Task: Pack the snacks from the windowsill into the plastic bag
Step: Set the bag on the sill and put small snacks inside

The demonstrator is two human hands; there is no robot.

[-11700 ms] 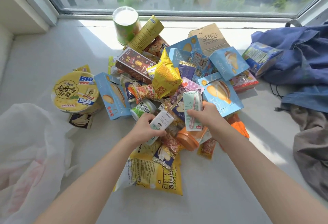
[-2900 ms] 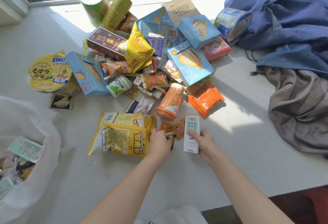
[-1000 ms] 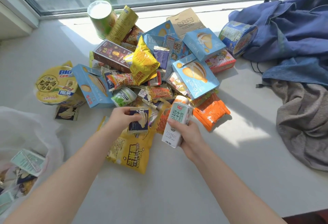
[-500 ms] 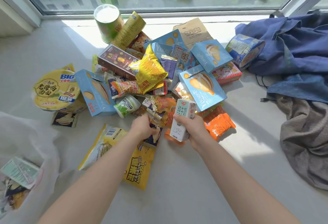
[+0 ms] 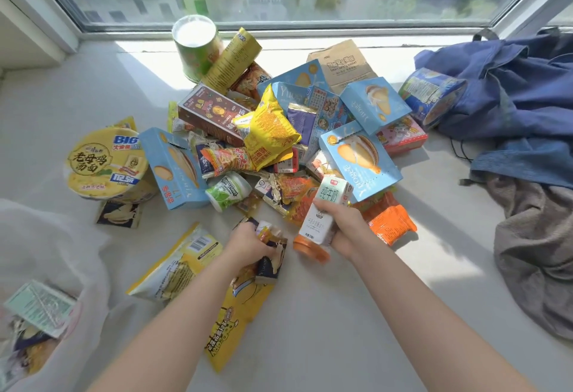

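A heap of snacks (image 5: 273, 140) covers the white windowsill (image 5: 310, 314). My right hand (image 5: 344, 224) grips a white and green milk carton (image 5: 325, 208) and presses on an orange bottle (image 5: 310, 246) lying under it. My left hand (image 5: 248, 244) is closed on several small snack packets (image 5: 269, 255), one dark blue. It hovers over a big yellow popcorn bag (image 5: 198, 283). The white plastic bag (image 5: 59, 255) lies open at the lower left with a few packets (image 5: 37, 304) inside.
A yellow noodle bowl (image 5: 105, 165), blue biscuit boxes (image 5: 359, 159), a green cup (image 5: 195, 47) and an orange packet (image 5: 390, 224) belong to the heap. Blue cloth (image 5: 511, 97) and grey cloth (image 5: 539, 249) lie at the right. The window frame (image 5: 279, 30) runs along the back.
My left hand has gathered more small packets and drawn back over the popcorn bag. My right hand keeps the milk carton and now also rests on the orange bottle.
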